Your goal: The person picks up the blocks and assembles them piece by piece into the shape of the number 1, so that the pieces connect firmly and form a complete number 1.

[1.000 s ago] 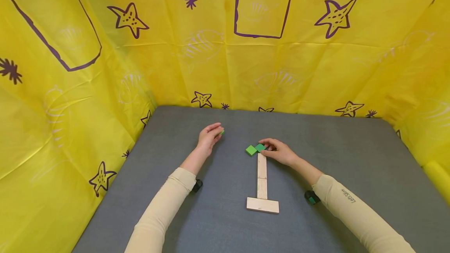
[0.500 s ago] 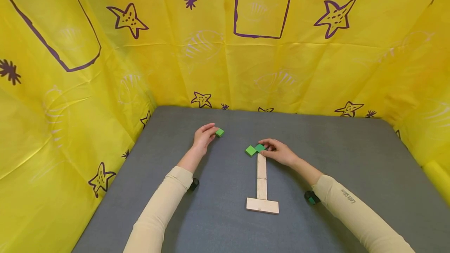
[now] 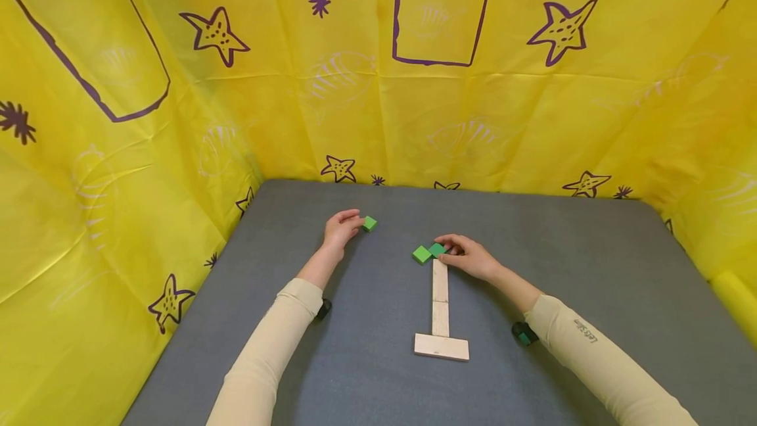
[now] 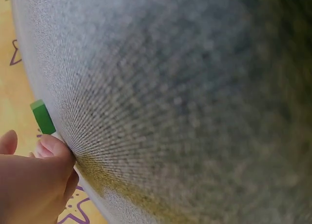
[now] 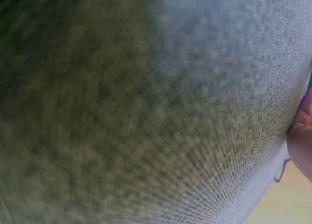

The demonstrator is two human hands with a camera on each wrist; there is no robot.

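Note:
In the head view, a bright green square block [image 3: 369,223] lies toward the back of the grey table. My left hand [image 3: 341,229] is just left of it, fingertips at or very near its edge. The left wrist view has the block [image 4: 43,117] beyond my fingertips [image 4: 56,146]; contact is unclear. My right hand [image 3: 468,256] holds a darker green block [image 3: 437,250] between thumb and fingers. Touching or nearly touching that block's left side is a light green block [image 3: 422,254]. In the right wrist view, only part of the hand [image 5: 302,141] shows.
Two pale wooden planks, the far one [image 3: 440,280] and the near one [image 3: 440,318], form a line toward me. A wider wooden plank [image 3: 441,347] lies crosswise at their near end. Yellow patterned cloth [image 3: 378,117] encloses the grey table [image 3: 355,373] behind and at the sides.
My left hand has drawn back to the left, uncovering the bright green block that its fingers mostly hid. The right hand and the blocks by it have stayed put.

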